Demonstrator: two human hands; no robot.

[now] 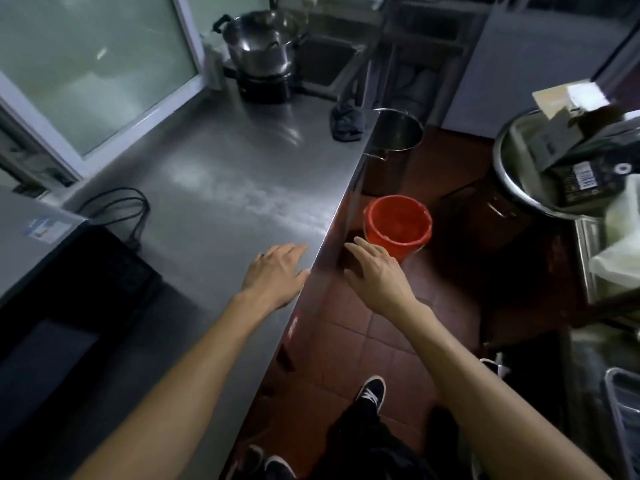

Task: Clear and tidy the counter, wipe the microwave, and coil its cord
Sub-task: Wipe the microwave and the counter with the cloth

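Note:
The steel counter (221, 174) runs away from me on the left. The microwave (52, 271) stands at its near left, with its black cord (128, 209) looped loosely on the counter behind it. A dark grey cloth (346, 124) lies crumpled at the counter's far right edge. My left hand (277, 271) hovers over the counter's front edge with fingers straight and holds nothing. My right hand (375, 275) is stretched out past the edge, above the floor, fingers spread and empty.
Stacked steel pots (259, 53) sit on a black burner at the counter's far end, beside a sink (325, 64). On the tiled floor are a red bucket (398, 226) and a tall steel pot (394, 143). A big steel bowl of packaging (561, 161) stands at right.

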